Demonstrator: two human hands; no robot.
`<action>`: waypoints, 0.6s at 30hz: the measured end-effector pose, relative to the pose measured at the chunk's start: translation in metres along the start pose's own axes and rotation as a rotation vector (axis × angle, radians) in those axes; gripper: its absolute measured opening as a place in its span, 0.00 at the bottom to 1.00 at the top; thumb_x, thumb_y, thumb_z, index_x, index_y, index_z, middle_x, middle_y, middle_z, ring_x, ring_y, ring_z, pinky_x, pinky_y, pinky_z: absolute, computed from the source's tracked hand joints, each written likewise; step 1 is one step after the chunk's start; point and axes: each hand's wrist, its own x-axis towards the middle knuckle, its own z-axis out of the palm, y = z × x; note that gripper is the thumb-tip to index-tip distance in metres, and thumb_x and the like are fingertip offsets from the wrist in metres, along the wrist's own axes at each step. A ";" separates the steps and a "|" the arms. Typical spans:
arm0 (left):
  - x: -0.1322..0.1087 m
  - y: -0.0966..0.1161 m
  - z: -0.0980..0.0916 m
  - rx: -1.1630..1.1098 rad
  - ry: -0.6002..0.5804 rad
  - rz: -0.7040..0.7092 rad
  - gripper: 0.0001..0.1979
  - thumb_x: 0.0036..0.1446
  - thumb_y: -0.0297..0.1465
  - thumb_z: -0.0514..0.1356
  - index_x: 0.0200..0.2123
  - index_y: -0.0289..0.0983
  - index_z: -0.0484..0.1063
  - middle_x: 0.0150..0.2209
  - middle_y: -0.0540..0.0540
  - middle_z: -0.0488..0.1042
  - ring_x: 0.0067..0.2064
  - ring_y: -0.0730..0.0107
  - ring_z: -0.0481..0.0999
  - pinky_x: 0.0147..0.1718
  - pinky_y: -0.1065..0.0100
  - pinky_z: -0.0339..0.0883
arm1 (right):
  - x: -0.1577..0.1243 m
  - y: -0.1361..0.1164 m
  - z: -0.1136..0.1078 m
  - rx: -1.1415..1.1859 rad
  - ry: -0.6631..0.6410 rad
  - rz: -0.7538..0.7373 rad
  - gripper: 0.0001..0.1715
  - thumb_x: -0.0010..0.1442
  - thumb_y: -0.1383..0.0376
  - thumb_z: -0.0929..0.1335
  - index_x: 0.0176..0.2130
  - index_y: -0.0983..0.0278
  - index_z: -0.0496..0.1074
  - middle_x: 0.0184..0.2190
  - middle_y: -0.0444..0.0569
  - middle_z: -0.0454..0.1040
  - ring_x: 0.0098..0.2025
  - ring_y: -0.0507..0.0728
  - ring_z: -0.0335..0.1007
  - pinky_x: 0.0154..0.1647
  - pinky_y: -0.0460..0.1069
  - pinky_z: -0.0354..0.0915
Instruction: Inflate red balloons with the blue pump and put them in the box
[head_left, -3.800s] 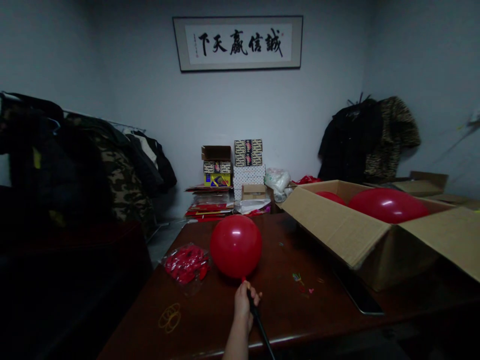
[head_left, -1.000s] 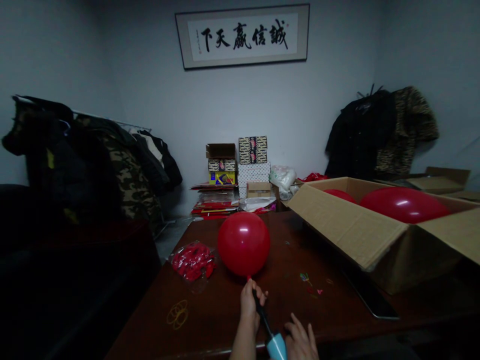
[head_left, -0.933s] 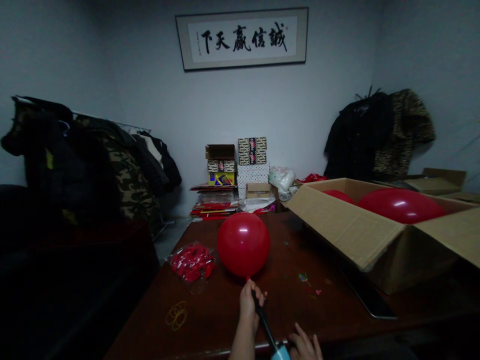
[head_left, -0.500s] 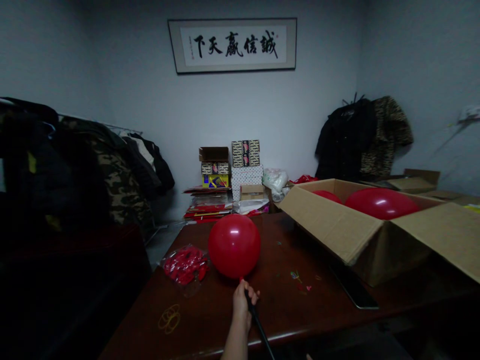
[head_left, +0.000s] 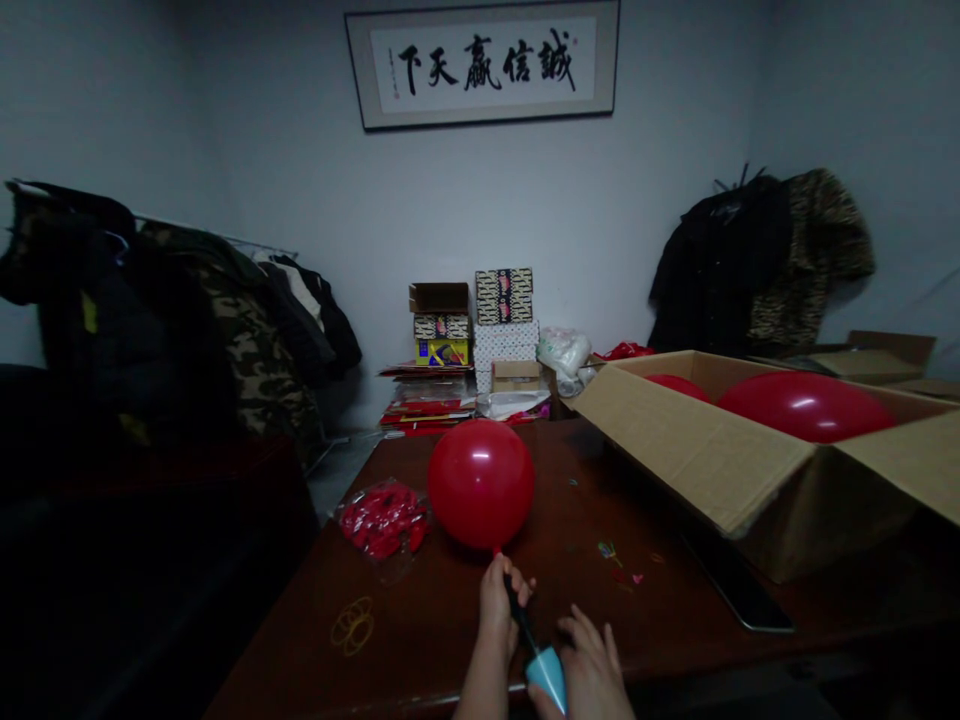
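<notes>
A round red balloon [head_left: 481, 484] stands inflated above my left hand [head_left: 500, 598], which is closed around its neck and the black nozzle of a pump. The light blue body of the pump [head_left: 547, 677] shows lower down, beside my right hand [head_left: 589, 665]. The fingers of my right hand are spread, with its thumb against the blue body. A clear bag of uninflated red balloons [head_left: 383, 520] lies left of the inflated one. Several yellow rubber bands [head_left: 352, 626] lie on the brown table [head_left: 420, 640] near its left edge.
An open cardboard box [head_left: 690, 455] with red balloons [head_left: 806, 405] inside stands at the right. A dark phone-like slab [head_left: 739, 585] lies beside it. Small colourful scraps [head_left: 609, 552] lie mid-table. Stacked boxes [head_left: 504, 297] stand at the back, and coats [head_left: 247, 350] hang at the left.
My right hand has come into view from below with the blue pump body. My left hand still holds the balloon's neck. The camera view has shifted slightly, moving the scene rightward.
</notes>
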 end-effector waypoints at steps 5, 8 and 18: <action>-0.001 0.001 0.001 0.013 -0.021 0.023 0.24 0.43 0.51 0.60 0.21 0.39 0.55 0.11 0.60 0.57 0.11 0.82 0.54 0.28 0.64 0.62 | 0.015 -0.012 -0.002 0.017 0.038 0.035 0.26 0.50 0.51 0.64 0.43 0.64 0.73 0.54 0.55 0.65 0.62 0.67 0.46 0.62 0.65 0.34; -0.002 0.002 0.002 0.019 -0.014 0.024 0.24 0.43 0.51 0.60 0.21 0.39 0.55 0.11 0.60 0.57 0.11 0.81 0.54 0.28 0.64 0.63 | 0.012 -0.008 0.002 0.002 0.001 0.039 0.30 0.51 0.49 0.63 0.46 0.65 0.71 0.56 0.56 0.63 0.63 0.68 0.45 0.61 0.66 0.35; -0.003 0.000 0.000 0.021 0.008 0.023 0.23 0.44 0.49 0.61 0.20 0.39 0.55 0.10 0.60 0.57 0.10 0.81 0.53 0.28 0.64 0.64 | -0.025 0.008 0.026 -0.098 0.069 0.094 0.17 0.57 0.64 0.59 0.38 0.62 0.75 0.52 0.51 0.68 0.59 0.65 0.56 0.61 0.65 0.45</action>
